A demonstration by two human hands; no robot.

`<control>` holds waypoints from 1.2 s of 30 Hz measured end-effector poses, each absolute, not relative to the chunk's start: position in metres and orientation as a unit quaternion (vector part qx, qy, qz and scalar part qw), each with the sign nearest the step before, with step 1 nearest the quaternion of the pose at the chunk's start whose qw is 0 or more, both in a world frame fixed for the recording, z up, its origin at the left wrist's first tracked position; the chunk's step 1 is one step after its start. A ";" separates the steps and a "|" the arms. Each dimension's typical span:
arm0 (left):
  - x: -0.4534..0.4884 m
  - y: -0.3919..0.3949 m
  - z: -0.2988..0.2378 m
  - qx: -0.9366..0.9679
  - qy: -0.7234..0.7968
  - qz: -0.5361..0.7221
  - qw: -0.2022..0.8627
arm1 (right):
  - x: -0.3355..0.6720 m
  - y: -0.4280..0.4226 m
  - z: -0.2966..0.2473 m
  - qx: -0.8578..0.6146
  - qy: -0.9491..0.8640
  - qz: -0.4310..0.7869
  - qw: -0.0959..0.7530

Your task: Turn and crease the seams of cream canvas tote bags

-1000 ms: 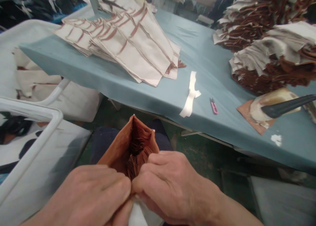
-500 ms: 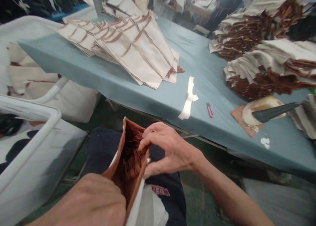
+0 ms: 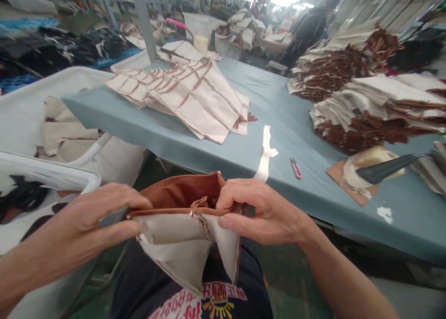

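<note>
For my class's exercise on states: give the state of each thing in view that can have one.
Brown-lined fabric pouch: mouth open, held from both sides.
Left hand: fingers pinching the pouch's left end.
Right hand: fingers pinching its right end.
Cream fabric panels: fanned, overlapping.
Pink thread snips: lying on the table; blades too small to judge.
White strip: lying kinked.
Fabric bundles: heaped in two piles.
Black-handled tool: untouched.

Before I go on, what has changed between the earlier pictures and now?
The left hand and right hand, first close together, have moved apart and now grip opposite sides of the brown-lined piece. Its opening, earlier lengthwise in view, has turned crosswise, showing more pale outside. The view tilted up. The white strip and pink snips stayed on the table.
</note>
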State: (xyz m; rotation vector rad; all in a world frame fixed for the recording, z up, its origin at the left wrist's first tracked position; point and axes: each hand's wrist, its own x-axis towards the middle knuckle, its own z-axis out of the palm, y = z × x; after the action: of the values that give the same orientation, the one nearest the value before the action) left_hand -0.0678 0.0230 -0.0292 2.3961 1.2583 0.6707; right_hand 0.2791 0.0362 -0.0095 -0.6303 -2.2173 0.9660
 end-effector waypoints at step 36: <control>0.017 0.040 -0.014 0.880 0.275 0.233 0.309 | 0.262 0.039 -0.048 -0.260 -0.804 0.367 0.389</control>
State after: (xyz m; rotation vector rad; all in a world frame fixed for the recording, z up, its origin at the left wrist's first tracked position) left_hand 0.0167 0.0399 -0.0144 2.3249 0.7265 0.6154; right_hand 0.2615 0.0390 -0.0480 -0.6605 -2.0443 0.9344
